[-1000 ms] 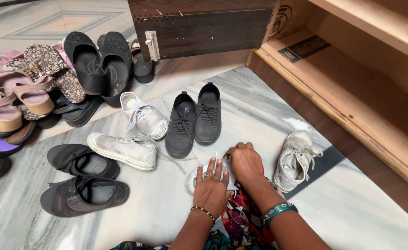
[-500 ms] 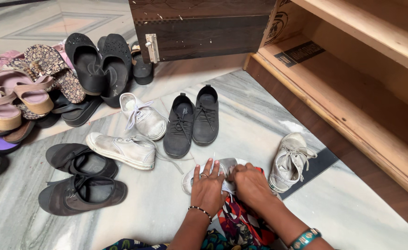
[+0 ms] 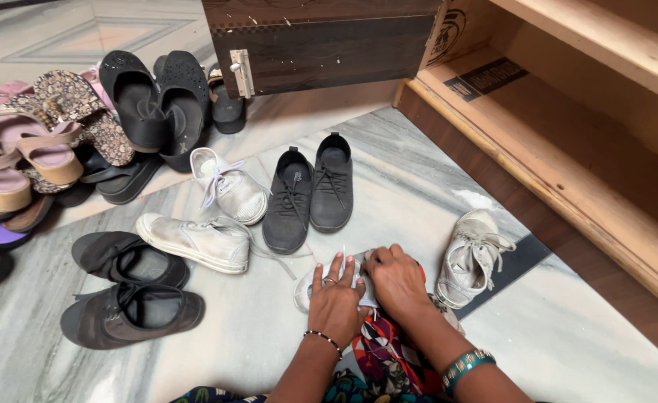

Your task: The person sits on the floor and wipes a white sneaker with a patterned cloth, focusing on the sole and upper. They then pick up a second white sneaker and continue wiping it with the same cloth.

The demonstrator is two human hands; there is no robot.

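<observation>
While your left hand (image 3: 336,302) lies flat on the white shoe (image 3: 308,289) at lower centre of the frame, your right hand (image 3: 396,280) pinches its lace. Judged light, with soft canvas and a stiffer sole, it's best gripped at heel or sole.

Only one package in view: a flattened brown cardboard sheet (image 3: 493,67), laid as a liner on the lowest shelf (image 3: 605,186) of the open wooden cabinet at upper right. One flap turned up against the cabinet's inner side wall, printed there with a round black emblem (image 3: 450,33). On the flat part, just below it, a black rectangular printed label (image 3: 488,77) with pale lettering, set at an angle near the front edge of the shelf. No signs, no screens. Small maker's marks inside some shoes, too small to tell.
</observation>
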